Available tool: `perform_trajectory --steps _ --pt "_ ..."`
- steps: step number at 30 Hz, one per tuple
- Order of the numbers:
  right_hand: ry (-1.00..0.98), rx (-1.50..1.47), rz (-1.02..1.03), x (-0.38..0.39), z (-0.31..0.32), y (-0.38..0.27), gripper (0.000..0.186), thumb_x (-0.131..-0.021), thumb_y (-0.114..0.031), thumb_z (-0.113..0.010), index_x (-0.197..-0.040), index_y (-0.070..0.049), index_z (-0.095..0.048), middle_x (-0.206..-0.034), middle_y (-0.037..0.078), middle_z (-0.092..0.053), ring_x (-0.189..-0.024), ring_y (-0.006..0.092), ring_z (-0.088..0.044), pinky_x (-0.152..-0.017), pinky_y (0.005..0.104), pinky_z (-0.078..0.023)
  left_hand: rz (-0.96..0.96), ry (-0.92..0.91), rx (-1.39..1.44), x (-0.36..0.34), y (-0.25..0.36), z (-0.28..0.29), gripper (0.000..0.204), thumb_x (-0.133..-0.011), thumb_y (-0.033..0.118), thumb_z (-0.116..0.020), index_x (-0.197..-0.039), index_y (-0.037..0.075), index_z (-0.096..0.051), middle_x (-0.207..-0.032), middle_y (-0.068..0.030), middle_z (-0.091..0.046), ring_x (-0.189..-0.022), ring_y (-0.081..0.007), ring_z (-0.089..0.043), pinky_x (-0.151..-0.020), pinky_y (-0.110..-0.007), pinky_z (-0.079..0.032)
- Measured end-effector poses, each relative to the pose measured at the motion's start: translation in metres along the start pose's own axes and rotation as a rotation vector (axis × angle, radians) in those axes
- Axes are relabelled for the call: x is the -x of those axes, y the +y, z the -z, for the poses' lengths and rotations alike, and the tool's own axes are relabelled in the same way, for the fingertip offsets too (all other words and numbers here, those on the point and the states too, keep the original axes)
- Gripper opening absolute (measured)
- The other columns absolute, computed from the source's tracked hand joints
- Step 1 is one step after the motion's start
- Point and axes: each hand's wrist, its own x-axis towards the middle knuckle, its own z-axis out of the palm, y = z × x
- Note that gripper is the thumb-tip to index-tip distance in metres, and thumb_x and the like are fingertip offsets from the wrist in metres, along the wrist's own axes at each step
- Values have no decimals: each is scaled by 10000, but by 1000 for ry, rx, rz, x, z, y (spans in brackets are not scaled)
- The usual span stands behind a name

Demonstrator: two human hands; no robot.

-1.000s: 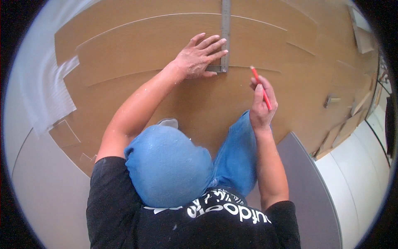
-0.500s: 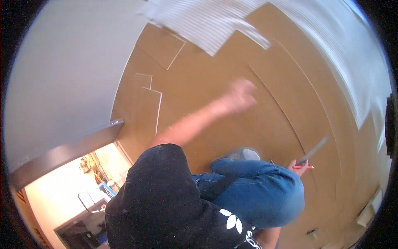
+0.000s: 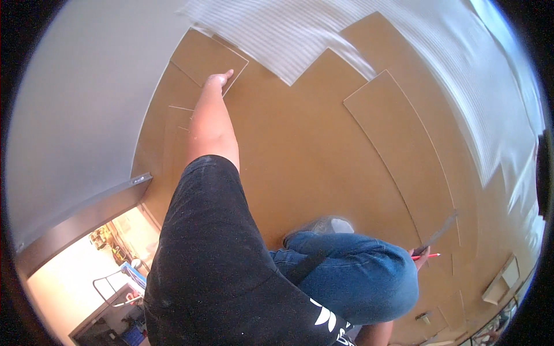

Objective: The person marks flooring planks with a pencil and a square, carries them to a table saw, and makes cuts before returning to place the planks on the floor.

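Note:
My left arm reaches far out to a small brown board (image 3: 202, 55) at the upper left. My left hand (image 3: 220, 79) rests at its right part with one digit stretched out; the other fingers are hidden. Low on the right, partly behind my jeans-covered knee, my right hand (image 3: 421, 256) holds a red pencil (image 3: 434, 255) and is at the near end of a metal ruler (image 3: 438, 230). The ruler lies across a long, narrow brown board strip (image 3: 395, 138) on the larger brown sheet (image 3: 283, 161).
Crumpled white ribbed sheeting (image 3: 271, 34) borders the boards at the top and right. A grey panel (image 3: 81, 109) stands left, above a lit opening with assorted items (image 3: 115, 248). A small pale tray-like piece (image 3: 501, 279) and a small tool (image 3: 423, 318) lie at lower right.
The view has swung leftward. My left hand has left the ruler and moved across to the small board at upper left. My right hand stays with the pencil, now by the ruler.

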Motion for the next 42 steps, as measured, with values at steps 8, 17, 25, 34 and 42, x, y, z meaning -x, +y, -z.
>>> perform_trajectory --steps 8,17,25,34,42 --pt "-41 201 131 27 8 -12 672 -904 -4 -628 -1522 -139 -403 -1333 136 -595 -1137 219 -607 -957 326 -502 78 35 384 4 -17 -45 675 -759 501 -866 -1178 9 -670 -1047 -152 -718 -910 -322 -668 -758 -457 -529" --pt "38 114 196 14 12 -30 579 -903 -60 -656 -1449 -31 -465 -1321 193 -602 -1192 294 -607 -1016 387 -482 -140 -436 1383 62 -65 2 288 -989 137 -643 -1230 -10 -584 -1175 -124 -680 -1099 -250 -637 -980 -384 -528" --pt "136 126 205 16 35 -50 557 -906 -74 -659 -1424 4 -470 -1283 213 -612 -1144 318 -629 -975 393 -507 -269 -1131 1537 270 -128 -167 195 -939 111 -693 -1117 44 -652 -1050 -81 -717 -916 -249 -683 -901 -407 -568" --pt "289 -10 164 19 84 -50 540 -918 -90 -651 -1416 6 -465 -1136 160 -643 -974 250 -654 -873 378 -533 -266 -1612 521 626 -51 -359 216 -936 210 -741 -960 1 -692 -980 -56 -704 -909 -188 -687 -829 -325 -604" --pt "212 70 111 -1 39 -48 558 -911 -112 -668 -1422 -11 -466 -1211 201 -626 -1056 314 -644 -925 410 -513 -243 -1836 -13 626 -38 -445 426 -1025 380 -583 -1308 62 -558 -1289 -121 -621 -1176 -271 -604 -1011 -450 -493"
